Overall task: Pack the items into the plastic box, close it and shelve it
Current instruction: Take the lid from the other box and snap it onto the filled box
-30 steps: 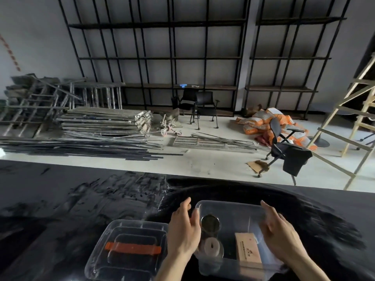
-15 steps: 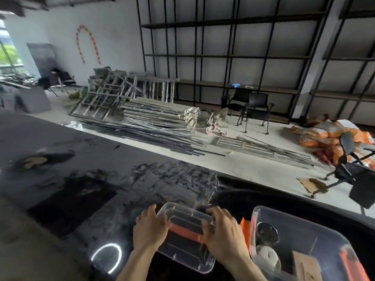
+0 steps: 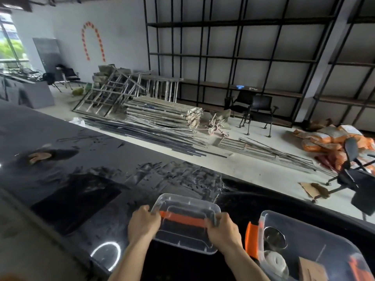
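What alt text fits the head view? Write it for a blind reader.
Both hands, left and right, grip a clear lid with an orange handle over a black table. The open box to its right holds items.

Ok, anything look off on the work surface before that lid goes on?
Nothing stands out. Both hands, left and right, hold the clear lid level by its ends. The open plastic box sits upright to its right, items inside, nothing spilled.
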Demonstrator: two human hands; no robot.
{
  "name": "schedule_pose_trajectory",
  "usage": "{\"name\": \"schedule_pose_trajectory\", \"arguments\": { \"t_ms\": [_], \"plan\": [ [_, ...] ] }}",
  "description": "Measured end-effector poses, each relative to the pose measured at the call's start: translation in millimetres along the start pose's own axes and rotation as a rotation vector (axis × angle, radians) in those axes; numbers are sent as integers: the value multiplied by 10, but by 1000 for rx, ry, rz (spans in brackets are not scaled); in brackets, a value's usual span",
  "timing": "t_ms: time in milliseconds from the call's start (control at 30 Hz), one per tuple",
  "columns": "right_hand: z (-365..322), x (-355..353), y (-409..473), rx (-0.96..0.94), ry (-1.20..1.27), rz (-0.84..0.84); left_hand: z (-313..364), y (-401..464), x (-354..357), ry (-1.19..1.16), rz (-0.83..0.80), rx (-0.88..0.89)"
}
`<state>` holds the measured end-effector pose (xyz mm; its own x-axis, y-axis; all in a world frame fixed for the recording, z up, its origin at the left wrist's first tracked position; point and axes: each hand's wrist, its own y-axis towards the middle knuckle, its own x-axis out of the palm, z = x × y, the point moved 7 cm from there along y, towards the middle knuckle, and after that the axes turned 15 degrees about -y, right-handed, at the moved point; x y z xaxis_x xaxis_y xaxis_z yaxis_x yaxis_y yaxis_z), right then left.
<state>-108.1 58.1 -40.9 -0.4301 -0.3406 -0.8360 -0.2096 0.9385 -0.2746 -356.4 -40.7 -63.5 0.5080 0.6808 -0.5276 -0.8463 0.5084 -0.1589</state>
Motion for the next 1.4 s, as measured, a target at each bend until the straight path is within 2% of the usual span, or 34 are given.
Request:
{"name": "schedule_pose_trajectory", "arguments": {
  "t_ms": [167,267,400,533,700,933,1033,1100,1167,1233,1400],
  "plan": [
    [-164,-847,84,-57,140,222,716,-8,-11,-128,44,104],
    [22,-1406,128,-44,241,374,1182,-148,164,-253,-4,197],
    [648,-2083,123,68,345,535,1681,-447,624,-404,-155,274],
    [1369,-2451,34,198,533,575,1998,-797,1028,-493,-241,314],
    [1967,-2644,-173,297,641,658,2273,-1166,1355,-603,-346,358],
    [2324,-2736,-335,268,868,740,2450,-1502,1553,-836,-503,370],
    [2394,-2721,-376,253,1012,705,2403,-1546,1618,-937,-544,301],
    [2456,-2660,-379,288,1055,652,2331,-1550,1668,-921,-533,272],
    [2507,-2566,-387,334,964,605,2216,-1562,1718,-868,-507,241],
    [2521,-2484,-395,342,754,609,2086,-1600,1753,-852,-498,215],
    [2372,-2313,-435,266,158,629,1878,-1672,1751,-565,-401,390]
  ]
}}
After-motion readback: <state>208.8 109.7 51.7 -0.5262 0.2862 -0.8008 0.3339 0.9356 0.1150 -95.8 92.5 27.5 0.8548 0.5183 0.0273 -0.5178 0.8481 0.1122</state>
